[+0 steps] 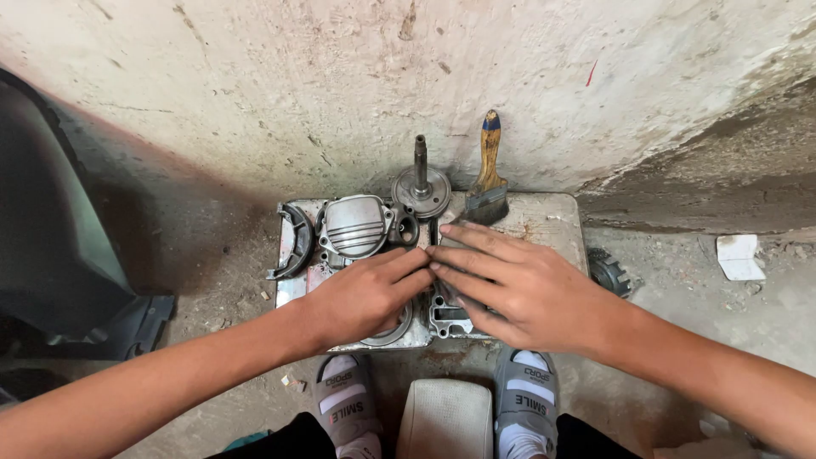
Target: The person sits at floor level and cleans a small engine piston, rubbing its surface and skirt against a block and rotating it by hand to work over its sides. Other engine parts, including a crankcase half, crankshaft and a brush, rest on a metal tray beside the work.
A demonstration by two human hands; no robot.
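Note:
A shallow metal tray (552, 223) lies on the floor against a wall, holding several engine parts. My left hand (365, 293) rests palm down over a round metal part (393, 330) at the tray's front. My right hand (510, 280) lies flat beside it, fingers spread over a flat metal plate (446, 319). The fingertips of both hands meet at the tray's middle. What they grip, if anything, is hidden beneath the palms. A ribbed metal cover (355, 225) sits just behind my left hand.
A shaft with a round flange (421, 185) and a paintbrush (487, 183) lean at the wall. A curved black piece (293, 242) lies on the tray's left end. A gear (609, 272) sits right of the tray. My sandalled feet (344, 399) flank a pale stool (445, 418).

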